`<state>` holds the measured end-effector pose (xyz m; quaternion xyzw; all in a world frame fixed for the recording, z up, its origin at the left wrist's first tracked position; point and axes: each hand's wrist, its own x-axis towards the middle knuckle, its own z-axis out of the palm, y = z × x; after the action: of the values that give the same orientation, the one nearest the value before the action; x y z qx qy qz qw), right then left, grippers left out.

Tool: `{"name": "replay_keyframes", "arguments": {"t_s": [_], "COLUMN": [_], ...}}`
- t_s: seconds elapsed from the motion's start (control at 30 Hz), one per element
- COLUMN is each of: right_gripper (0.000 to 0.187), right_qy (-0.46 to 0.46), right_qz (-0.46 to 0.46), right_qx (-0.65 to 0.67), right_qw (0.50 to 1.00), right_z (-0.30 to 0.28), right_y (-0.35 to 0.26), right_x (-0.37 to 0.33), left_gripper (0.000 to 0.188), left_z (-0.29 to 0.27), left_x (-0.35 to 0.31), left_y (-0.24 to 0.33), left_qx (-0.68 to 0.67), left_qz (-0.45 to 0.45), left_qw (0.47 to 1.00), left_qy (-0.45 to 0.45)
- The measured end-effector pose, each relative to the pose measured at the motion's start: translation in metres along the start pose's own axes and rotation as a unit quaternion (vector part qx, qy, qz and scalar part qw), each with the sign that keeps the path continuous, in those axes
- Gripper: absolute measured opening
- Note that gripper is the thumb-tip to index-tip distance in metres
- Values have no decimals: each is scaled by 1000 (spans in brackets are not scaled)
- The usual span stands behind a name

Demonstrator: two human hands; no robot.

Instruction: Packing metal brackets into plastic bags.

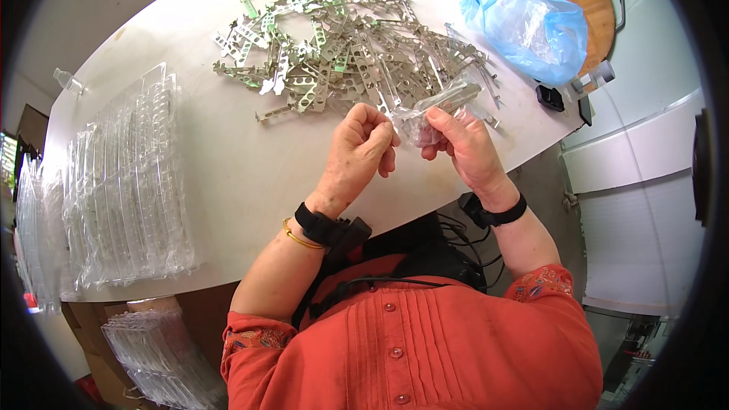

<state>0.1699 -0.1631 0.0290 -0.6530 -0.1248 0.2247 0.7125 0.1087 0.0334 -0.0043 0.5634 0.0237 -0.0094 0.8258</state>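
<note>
A small clear plastic bag with slim metal pieces showing through it is held just above the near side of the table. My right hand is closed on it, thumb on top and fingers beneath. My left hand is also closed, its curled fingers pinching at the bag's left edge; the fingertips are partly hidden. Right beyond both hands spreads a heap of flat metal brackets with round holes, some catching a greenish shine.
On the table's left lie rows of clear plastic trays, with another stack of clear trays lower down beside the table. A blue plastic bag holding clear plastic sits far right, near a small black object.
</note>
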Motion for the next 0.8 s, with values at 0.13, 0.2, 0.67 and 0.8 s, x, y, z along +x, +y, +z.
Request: {"name": "replay_keyframes", "arguments": {"t_s": [0.13, 0.2, 0.67, 0.8], "right_gripper": [30, 29, 32, 27], "right_qy": [14, 18, 15, 17], "right_qz": [-20, -13, -11, 17], "right_qx": [-37, -51, -30, 15], "right_qw": [999, 998, 999, 1000], "right_z": [7, 8, 5, 1], "right_y": [-4, -5, 0, -4], "right_x": [-1, -2, -11, -13], "left_gripper": [14, 17, 12, 13], "left_z": [5, 7, 4, 5], "left_x": [-2, -3, -4, -5], "left_y": [4, 5, 1, -1], "left_qx": [8, 14, 3, 86], "left_qz": [17, 39, 42, 73], "left_qw": [999, 998, 999, 994], "left_qy": [34, 37, 24, -13]}}
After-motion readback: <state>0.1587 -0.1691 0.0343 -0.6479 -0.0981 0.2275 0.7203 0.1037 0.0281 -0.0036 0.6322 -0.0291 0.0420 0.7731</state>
